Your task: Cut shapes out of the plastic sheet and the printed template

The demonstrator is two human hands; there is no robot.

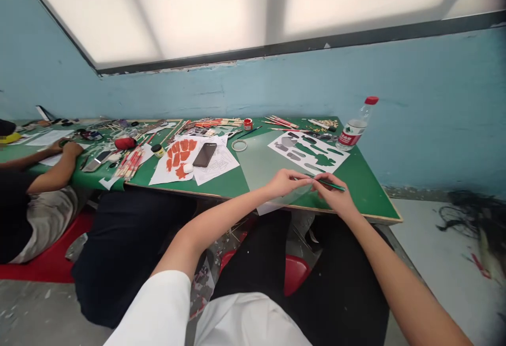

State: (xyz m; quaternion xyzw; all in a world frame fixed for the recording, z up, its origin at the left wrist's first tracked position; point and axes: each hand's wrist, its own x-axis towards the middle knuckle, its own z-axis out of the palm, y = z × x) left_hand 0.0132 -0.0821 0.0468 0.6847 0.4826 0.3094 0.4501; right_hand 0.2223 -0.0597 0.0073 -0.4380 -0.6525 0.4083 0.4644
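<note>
White shirt [249, 319] sits nearest; right hand [332, 192] pinches a slim green stick [335, 185]; left hand [288, 183] bunches its fingers, hold unclear; a light, steady pinch should help

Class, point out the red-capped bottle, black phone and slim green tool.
Red-capped bottle [352, 132]: head view, on its label.
Black phone [205, 155]: head view, middle of its upper face.
Slim green tool [334, 185]: head view, on its shaft.

Right fingers [323, 190] hold a thin green stick [337, 186] beside left fingers [301, 181]
</note>
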